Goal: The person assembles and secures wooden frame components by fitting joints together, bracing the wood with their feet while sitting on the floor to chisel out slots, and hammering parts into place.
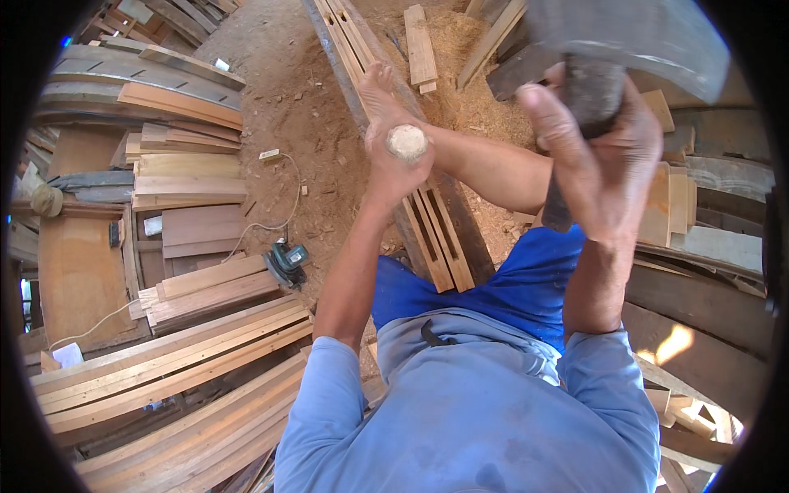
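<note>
- Left hand (400, 168): closed in a fist around an upright handle (408, 143); only its pale, round end shows, facing the camera. Hand slightly blurred. Lower part of the handle hidden; cannot tell whether it touches the wood below.
- Right hand (612, 156): wrapped around the dark shaft of a heavy tool (633, 41), held up close to the camera. Broad grey metal head, flared and curved toward the right; blurred, exact kind unclear.
- Wood: two long, pale slotted strips (436, 238) side by side, running from the lap away under the left hand to the upper edge of view. Narrow slots visible at both near and far parts.
- Bench (475, 246): long, dark, narrow; carries the strips lengthwise.
- Bare foot (378, 86): over the strips, just beyond the left hand; its leg crosses in from the right.
- Clothing: blue shirt (460, 403), darker blue shorts (514, 287).
- Left side: teal power tool (288, 259) near the ends of stacked boards (189, 177); white cord (294, 197) curves close by. Long timbers (173, 353) lie nearer the body.
- Beyond: short pale board (421, 49) to the right of the bench, near sawdust (464, 41); wood chips scattered over the brown floor (271, 99).
- Right side: wide dark planks (699, 324), one bearing a bright patch of light.
</note>
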Demonstrator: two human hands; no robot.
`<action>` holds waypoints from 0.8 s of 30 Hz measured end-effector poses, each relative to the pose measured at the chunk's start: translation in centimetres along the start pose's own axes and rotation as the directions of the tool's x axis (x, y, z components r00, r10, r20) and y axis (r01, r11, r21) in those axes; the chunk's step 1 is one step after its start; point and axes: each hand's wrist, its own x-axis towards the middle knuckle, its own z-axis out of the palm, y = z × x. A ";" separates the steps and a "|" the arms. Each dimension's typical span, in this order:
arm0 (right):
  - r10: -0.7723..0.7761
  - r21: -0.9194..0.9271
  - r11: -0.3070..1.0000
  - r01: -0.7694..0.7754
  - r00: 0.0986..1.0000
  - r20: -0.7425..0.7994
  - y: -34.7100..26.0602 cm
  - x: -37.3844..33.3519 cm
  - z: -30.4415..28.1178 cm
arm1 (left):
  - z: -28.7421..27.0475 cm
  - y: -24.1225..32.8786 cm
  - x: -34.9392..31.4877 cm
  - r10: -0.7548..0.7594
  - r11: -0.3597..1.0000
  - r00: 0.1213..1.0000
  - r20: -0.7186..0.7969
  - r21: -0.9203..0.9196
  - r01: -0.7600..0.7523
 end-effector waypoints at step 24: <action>0.148 -0.083 0.985 -0.150 0.989 -0.020 -1.2 1.1 -1.2 | 1.2 4.2 0.8 -0.036 0.999 0.999 -0.014 0.011 0.037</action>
